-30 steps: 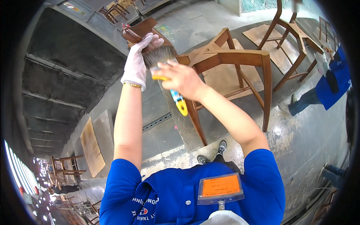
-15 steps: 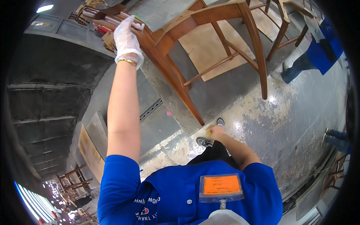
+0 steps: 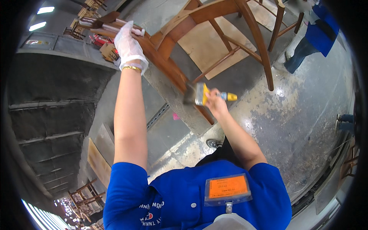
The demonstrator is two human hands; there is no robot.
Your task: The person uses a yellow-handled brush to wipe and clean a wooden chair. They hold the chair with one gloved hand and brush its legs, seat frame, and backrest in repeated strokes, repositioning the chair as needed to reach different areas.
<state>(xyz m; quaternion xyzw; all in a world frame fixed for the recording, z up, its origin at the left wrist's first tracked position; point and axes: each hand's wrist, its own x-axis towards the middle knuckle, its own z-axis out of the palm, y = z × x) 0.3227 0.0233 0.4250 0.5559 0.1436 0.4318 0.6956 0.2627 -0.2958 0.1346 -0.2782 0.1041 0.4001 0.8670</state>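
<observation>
A brown wooden chair (image 3: 161,61) lies tipped over on a low grey platform, its legs reaching toward me. My left hand (image 3: 129,45), in a thin white glove, is closed around the chair's frame at the upper left. In my bare right hand (image 3: 216,103) is a wide paintbrush (image 3: 200,94) with a yellow handle. Its dark bristles, slightly blurred, lie against the chair leg nearest me, above the leg's lower end.
A flat tan board (image 3: 207,44) lies on the platform behind the chair legs. Another chair (image 3: 279,27) stands beyond, with a co-worker in blue (image 3: 321,40) near it. A second person's legs (image 3: 345,122) show at far right. Boxes (image 3: 109,52) sit past my left hand.
My right hand has risen from low near my shoes to the chair leg, bringing the paintbrush into clear view. My left hand keeps its hold; the view has shifted slightly.
</observation>
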